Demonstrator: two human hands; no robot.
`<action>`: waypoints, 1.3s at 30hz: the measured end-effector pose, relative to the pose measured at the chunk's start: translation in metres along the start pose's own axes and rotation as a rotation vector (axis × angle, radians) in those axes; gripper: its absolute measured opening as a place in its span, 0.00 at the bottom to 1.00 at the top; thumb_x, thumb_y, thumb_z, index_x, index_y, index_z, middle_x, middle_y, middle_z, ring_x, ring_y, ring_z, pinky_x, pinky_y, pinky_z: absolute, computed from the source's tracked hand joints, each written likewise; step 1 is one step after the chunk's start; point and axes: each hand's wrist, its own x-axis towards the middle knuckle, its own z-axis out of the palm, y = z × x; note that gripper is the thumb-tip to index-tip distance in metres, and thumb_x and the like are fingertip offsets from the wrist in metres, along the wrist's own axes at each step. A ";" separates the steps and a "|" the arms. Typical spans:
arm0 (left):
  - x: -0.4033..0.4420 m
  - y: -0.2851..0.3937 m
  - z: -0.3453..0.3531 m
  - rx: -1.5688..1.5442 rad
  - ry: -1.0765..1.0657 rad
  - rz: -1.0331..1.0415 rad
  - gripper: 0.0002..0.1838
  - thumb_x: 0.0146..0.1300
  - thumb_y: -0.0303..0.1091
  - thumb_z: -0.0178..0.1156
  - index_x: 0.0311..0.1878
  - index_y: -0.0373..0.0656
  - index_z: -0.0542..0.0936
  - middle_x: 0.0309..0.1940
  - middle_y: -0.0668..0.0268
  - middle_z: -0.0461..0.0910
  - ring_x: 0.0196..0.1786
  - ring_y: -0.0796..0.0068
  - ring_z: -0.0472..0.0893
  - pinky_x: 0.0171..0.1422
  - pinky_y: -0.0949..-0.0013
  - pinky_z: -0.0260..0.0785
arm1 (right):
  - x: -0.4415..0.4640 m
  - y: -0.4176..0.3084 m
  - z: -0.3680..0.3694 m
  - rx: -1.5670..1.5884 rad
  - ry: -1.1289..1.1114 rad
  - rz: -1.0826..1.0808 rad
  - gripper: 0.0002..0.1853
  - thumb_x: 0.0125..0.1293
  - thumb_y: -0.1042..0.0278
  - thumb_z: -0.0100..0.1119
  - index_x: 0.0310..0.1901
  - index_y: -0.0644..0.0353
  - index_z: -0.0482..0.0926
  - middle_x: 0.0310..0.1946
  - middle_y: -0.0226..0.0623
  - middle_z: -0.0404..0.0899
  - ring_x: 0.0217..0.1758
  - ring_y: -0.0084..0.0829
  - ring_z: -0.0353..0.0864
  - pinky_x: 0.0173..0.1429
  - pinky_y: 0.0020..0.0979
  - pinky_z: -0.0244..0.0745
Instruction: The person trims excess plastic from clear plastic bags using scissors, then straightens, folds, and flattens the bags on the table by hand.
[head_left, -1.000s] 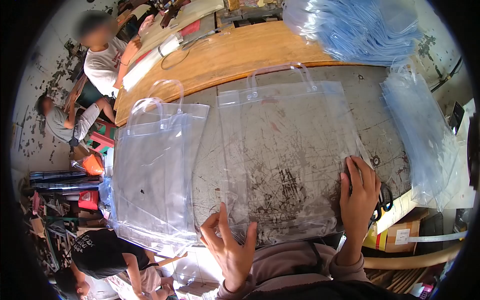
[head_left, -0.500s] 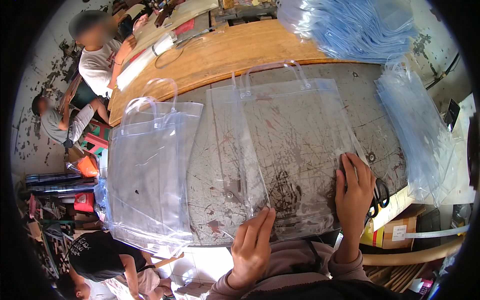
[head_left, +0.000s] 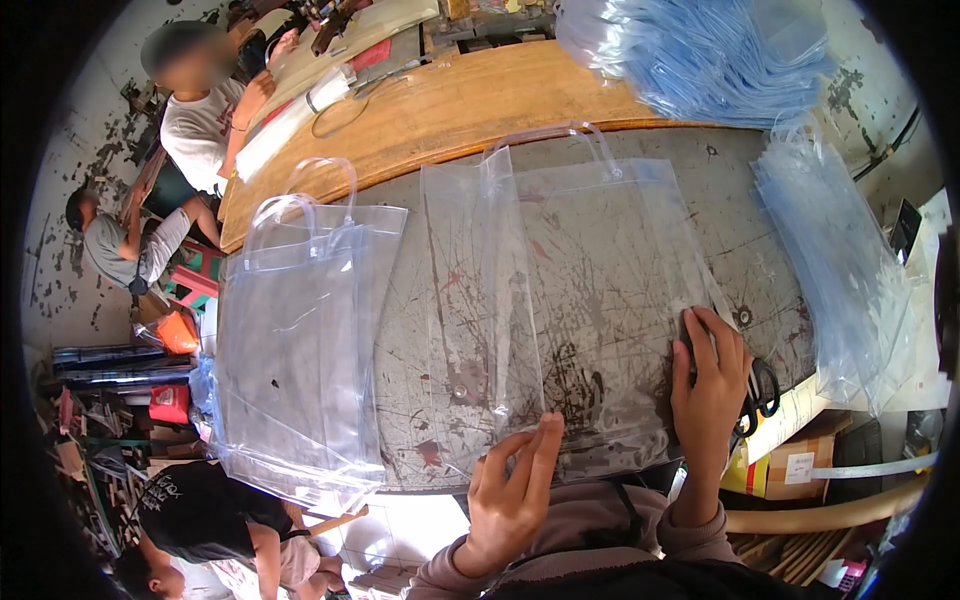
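A clear plastic bag [head_left: 600,260] with tube handles lies flat on the dark, scratched tabletop in front of me. My left hand [head_left: 512,488] is at its lower left corner, with the fingers stretched out and the fingertips touching the side fold. Its thumb is mostly hidden. My right hand [head_left: 708,385] rests on the bag's lower right side, fingers extended and slightly apart, thumb pointing up. Black-handled scissors [head_left: 766,388] lie just right of that hand, partly covered by it. Left of the bag lie more clear handled bags [head_left: 300,340], overlapping each other.
A bundle of clear bags [head_left: 835,260] lies along the right side. Beyond the wooden table edge [head_left: 480,100] sits a large bluish pile of plastic [head_left: 710,60]. A cardboard box [head_left: 800,465] stands low right. Several people are at the left, one person [head_left: 205,120] beside the wooden table.
The bag's left side panel has shifted right, its upper corner now covering part of the handle base. My left fingertips have moved slightly right; my right hand stays put.
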 end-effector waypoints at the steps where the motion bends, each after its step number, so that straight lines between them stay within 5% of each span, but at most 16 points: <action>1: 0.000 0.001 0.000 0.020 0.003 0.001 0.25 0.46 0.20 0.60 0.53 0.34 0.78 0.41 0.64 0.83 0.41 0.74 0.78 0.36 0.75 0.69 | 0.000 0.000 0.000 0.010 0.001 0.004 0.15 0.59 0.73 0.58 0.48 0.63 0.77 0.50 0.36 0.75 0.52 0.39 0.73 0.57 0.40 0.65; 8: 0.005 0.007 -0.004 0.019 -0.024 -0.001 0.28 0.44 0.16 0.58 0.54 0.35 0.78 0.31 0.63 0.81 0.38 0.72 0.78 0.36 0.70 0.67 | 0.001 0.002 -0.001 0.017 -0.012 0.006 0.15 0.58 0.73 0.60 0.48 0.63 0.76 0.49 0.38 0.74 0.52 0.41 0.73 0.57 0.41 0.65; 20: 0.006 0.005 -0.001 -0.010 0.015 -0.015 0.28 0.40 0.13 0.57 0.51 0.35 0.79 0.29 0.65 0.81 0.37 0.74 0.78 0.34 0.70 0.69 | 0.001 0.002 0.000 0.028 -0.006 0.000 0.15 0.58 0.73 0.59 0.48 0.63 0.77 0.49 0.37 0.74 0.52 0.40 0.73 0.56 0.40 0.65; 33: 0.004 0.002 0.003 0.002 0.016 0.018 0.23 0.40 0.16 0.56 0.45 0.39 0.83 0.38 0.67 0.85 0.40 0.73 0.79 0.38 0.70 0.70 | 0.001 0.001 -0.002 0.020 0.004 0.001 0.16 0.58 0.72 0.60 0.49 0.62 0.77 0.49 0.37 0.74 0.52 0.41 0.73 0.57 0.40 0.65; 39: 0.004 0.002 0.006 0.005 0.059 -0.016 0.21 0.40 0.18 0.56 0.42 0.40 0.83 0.41 0.67 0.84 0.38 0.72 0.79 0.40 0.70 0.72 | -0.008 0.005 -0.012 0.213 0.161 0.246 0.15 0.59 0.76 0.60 0.49 0.62 0.77 0.48 0.43 0.74 0.49 0.42 0.76 0.51 0.37 0.71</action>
